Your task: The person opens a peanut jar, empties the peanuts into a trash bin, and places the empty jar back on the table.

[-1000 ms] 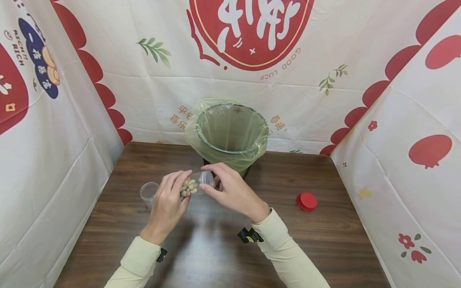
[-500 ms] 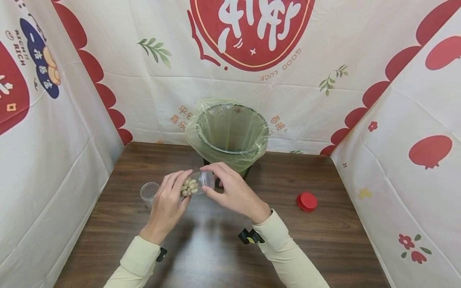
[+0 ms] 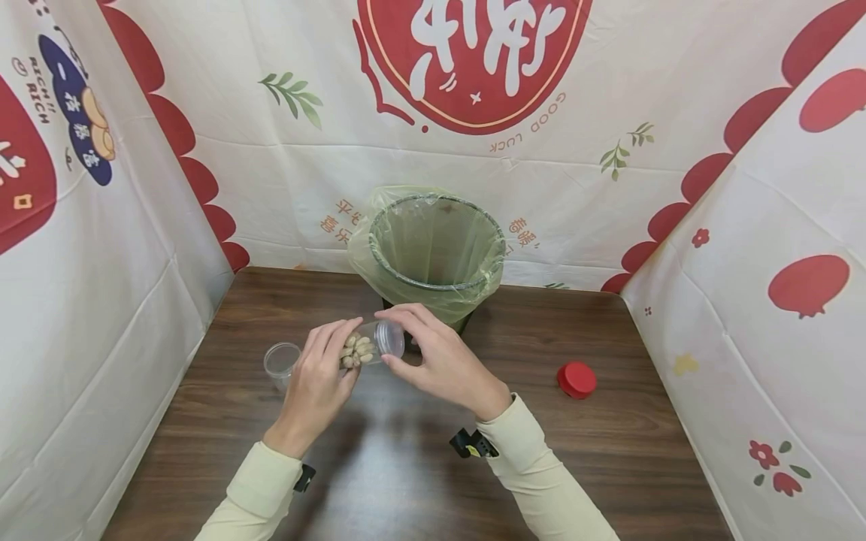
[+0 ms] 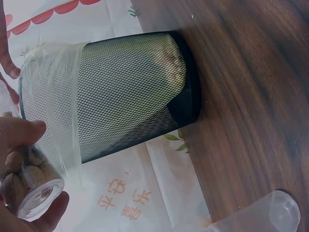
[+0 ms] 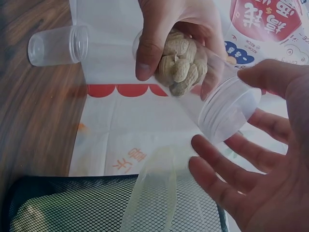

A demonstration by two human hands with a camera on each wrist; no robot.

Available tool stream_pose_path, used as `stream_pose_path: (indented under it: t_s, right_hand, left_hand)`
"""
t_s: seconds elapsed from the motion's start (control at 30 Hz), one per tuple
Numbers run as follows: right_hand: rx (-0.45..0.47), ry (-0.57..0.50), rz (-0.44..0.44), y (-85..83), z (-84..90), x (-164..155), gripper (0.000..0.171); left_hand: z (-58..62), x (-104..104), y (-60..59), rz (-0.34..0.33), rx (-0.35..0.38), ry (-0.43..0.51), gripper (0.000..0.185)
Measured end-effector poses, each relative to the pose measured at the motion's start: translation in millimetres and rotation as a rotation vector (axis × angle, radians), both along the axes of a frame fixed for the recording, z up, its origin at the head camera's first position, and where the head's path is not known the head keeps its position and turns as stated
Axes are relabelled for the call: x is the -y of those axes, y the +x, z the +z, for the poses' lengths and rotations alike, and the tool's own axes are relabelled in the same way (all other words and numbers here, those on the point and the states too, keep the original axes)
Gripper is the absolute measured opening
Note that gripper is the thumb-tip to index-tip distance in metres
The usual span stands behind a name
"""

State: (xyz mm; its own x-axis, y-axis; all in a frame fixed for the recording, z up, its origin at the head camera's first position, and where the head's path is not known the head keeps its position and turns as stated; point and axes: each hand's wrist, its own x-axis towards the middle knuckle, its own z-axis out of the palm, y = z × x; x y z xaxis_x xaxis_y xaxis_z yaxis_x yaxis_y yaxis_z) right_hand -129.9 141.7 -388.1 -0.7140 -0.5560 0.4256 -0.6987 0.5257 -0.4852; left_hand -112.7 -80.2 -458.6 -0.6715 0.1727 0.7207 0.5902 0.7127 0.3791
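A clear plastic jar (image 3: 372,338) with several unshelled peanuts (image 5: 181,63) in it is held on its side above the table. My left hand (image 3: 315,379) grips its body near the base, thumb on one side and fingers on the other. My right hand (image 3: 440,361) curves round the jar's ridged mouth end (image 5: 229,111). In the right wrist view the thumb touches the rim, while the fingers spread below and behind it. A second clear jar (image 5: 58,46) stands uncovered on the table left of my left hand, which partly hides it in the head view.
Behind the hands stands a black mesh bin (image 4: 130,92) lined with a pale yellow-green bag (image 3: 433,300). To the right a red lid (image 3: 576,379) lies on the brown wooden table (image 3: 379,481). Printed white cloth (image 3: 298,188) hangs along the back and both sides.
Both hands and the jar shift very slightly to the right. The peanuts stay inside the jar, and the bin, red lid and second jar keep their places.
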Motion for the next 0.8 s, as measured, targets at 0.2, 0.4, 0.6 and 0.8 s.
stream_pose_path:
  t_s: [0.2, 0.4, 0.6, 0.8]
  right_hand:
    - [0.103, -0.027, -0.028, -0.2, 0.0, 1.0, 0.065]
    - [0.215, -0.068, -0.031, -0.3, -0.2, 3.1, 0.056]
    - [0.205, -0.06, -0.019, 0.0, -1.5, 2.6, 0.048]
    - [0.157, -0.03, -0.022, 0.0, -2.9, 2.7, 0.046]
  left_hand:
    - [1.0, -0.1, -0.4, 0.008, -0.047, -0.035, 0.072]
    - [-0.3, 0.8, -0.2, 0.019, -0.076, -0.056, 0.067]
    - [-0.3, 1.9, -0.3, 0.013, -0.066, -0.056, 0.067]
    - [-1.2, 2.8, -1.1, 0.004, -0.037, -0.036, 0.07]
